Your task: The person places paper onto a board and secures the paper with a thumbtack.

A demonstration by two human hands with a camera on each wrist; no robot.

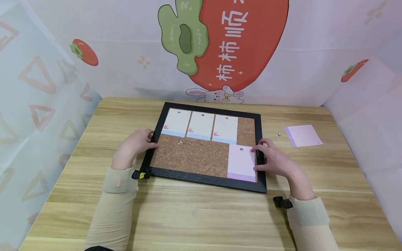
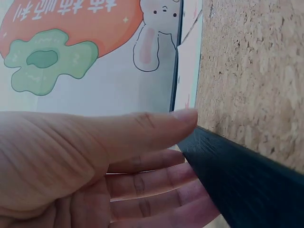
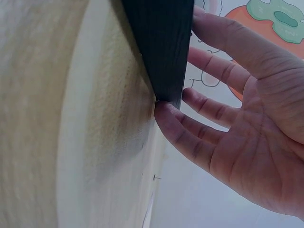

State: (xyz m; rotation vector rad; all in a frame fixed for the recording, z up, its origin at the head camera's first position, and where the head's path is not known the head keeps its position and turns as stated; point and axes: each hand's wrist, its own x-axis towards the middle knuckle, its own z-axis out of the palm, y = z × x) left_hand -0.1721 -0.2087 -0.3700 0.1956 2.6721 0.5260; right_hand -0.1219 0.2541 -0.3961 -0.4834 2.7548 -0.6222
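Observation:
A cork board (image 1: 190,153) with a black frame (image 1: 207,179) lies at a slant in the middle of the table. My left hand (image 1: 133,146) holds its left side, thumb over the frame and the other fingers along the outer edge. On the right side, my right hand (image 1: 274,158) grips the frame, some fingertips reaching over beside a pink card (image 1: 240,164) pinned in the lower right corner. Across the top of the cork hang a white card (image 1: 176,122), a second white card (image 1: 201,126) and a third white card (image 1: 225,129), each with a pin.
On the wooden table (image 1: 194,216), right of the board, lie a loose pink card (image 1: 304,136) and a small silvery pin (image 1: 279,134). A small pale bit (image 1: 180,142) shows on the cork. A printed backdrop (image 1: 125,69) stands behind the table.

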